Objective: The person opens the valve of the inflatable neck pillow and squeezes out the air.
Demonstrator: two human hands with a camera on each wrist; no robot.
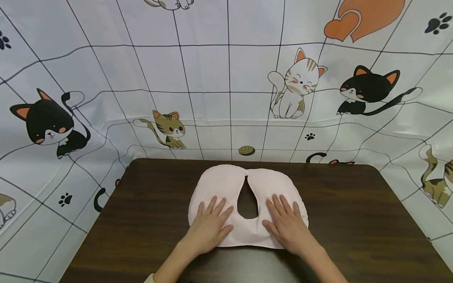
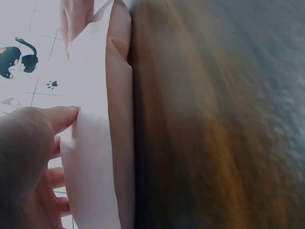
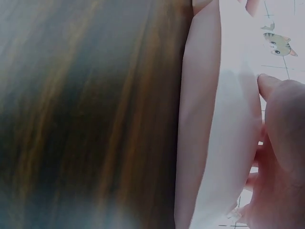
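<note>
Both hands lie flat, fingers straight and spread — the left hand (image 1: 209, 225) on the left lobe, the right hand (image 1: 287, 225) on the right lobe of a pale pink horseshoe-shaped cover (image 1: 226, 184). It sits mid-table (teardrop gap between the palms), its near edge short of the table's front. Bare dark wooden table (image 1: 354, 220) flanks it — a cat-print cloth (image 1: 212, 78) walls the back and sides.

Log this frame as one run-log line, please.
left hand: flat on pink U-shaped cover | right hand: flat on same cover | cover: lying on dark wooden table
</note>
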